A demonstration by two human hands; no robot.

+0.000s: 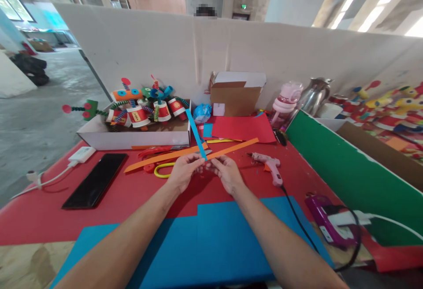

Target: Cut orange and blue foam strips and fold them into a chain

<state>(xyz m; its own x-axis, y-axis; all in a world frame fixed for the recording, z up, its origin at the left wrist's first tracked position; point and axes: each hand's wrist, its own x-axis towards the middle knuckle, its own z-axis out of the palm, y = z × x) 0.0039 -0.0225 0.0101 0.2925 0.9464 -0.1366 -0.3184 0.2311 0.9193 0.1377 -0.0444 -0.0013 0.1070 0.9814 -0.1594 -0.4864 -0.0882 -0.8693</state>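
Head view. My left hand and right hand meet over the middle of the worktop, fingertips nearly touching. Left grip pinched shut on the near end of an orange paper strip. Right grip pinched shut on the lower end of a blue paper strip. The two strips cross right between my fingertips: the orange one runs off right and away, low over the red cover; the blue one rises steeply up and left toward the white box.

A second orange strip lies flat on the worktop just beyond my left hand, with yellow-handled scissors partly under it. Whether the scissors touch the strip, I cannot tell.

White box at back left holds paper-cup figures with coiled arms, some spilling over its left edge. Right of it, an open cardboard box against the partition.

A red paper sheet lies flat behind my right hand. A pink glue gun rests just right of my right hand, cord trailing toward me. A black phone lies face down at left, well apart from my hands. A large blue sheet is under my forearms. A pink bottle and a metal kettle stand at back right.
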